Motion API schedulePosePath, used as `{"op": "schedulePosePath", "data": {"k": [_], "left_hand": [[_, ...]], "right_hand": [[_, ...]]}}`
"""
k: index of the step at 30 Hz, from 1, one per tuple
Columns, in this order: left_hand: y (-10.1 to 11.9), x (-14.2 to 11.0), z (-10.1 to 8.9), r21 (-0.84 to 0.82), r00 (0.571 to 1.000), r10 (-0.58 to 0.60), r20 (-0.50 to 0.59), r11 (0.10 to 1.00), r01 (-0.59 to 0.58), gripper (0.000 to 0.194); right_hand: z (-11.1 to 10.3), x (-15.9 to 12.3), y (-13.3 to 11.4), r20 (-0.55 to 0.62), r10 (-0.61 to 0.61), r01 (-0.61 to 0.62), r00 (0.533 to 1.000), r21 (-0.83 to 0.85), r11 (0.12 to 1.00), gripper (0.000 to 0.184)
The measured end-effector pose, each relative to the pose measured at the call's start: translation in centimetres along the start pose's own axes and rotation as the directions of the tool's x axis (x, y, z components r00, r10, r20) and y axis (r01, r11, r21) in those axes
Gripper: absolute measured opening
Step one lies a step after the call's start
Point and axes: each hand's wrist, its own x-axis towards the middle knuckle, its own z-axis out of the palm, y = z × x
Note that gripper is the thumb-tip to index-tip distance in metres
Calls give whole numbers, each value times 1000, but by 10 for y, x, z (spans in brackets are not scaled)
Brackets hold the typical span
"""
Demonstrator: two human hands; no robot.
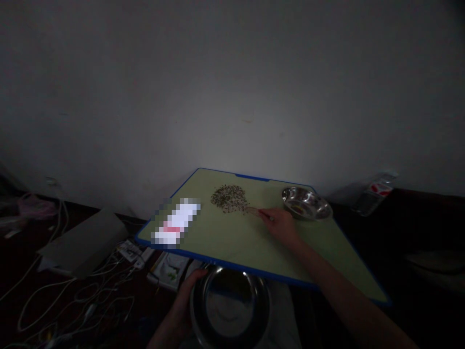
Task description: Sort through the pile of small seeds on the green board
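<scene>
My right hand is closed around a thin, pale reddish tool; its exact kind is too blurred to tell. The tool's tip points left, at the near right edge of a spread pile of small mixed grains, dark and pale. The grains lie on a pale green board with a blue rim. Below the board's near edge, my left hand grips the left side of a shiny metal bowl. Just beyond my right hand, a second metal bowl sits on the board, with something small and yellowish inside.
On the board's left lies a blurred-out bright rectangle, perhaps a phone. Loose cables, a grey box and a white tray are at lower left. A clear bottle stands tilted on the right, by the grey wall.
</scene>
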Motion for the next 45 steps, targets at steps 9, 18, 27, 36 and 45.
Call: {"op": "schedulePosePath", "data": {"k": [9,18,27,36,45], "left_hand": [[3,-5,12,29,998,3,-65,1000,-2,20],[-2,-4,8,57,998,16,-67,998,-12,21],[-1,-1,7,49,998,-9,-57,999,12,22],[2,-5,11,53,993,31,-112,998,-25,16],[0,-2,8,36,996,21,-91,999,-18,13]], "right_hand": [[1,18,1,33,-31,31,999,-1,1000,29],[7,25,5,2,54,-54,999,7,999,28],[11,21,3,2,43,-43,999,8,999,26],[9,20,4,13,64,-65,998,34,997,27],[10,20,3,13,47,-48,999,62,997,24]]}}
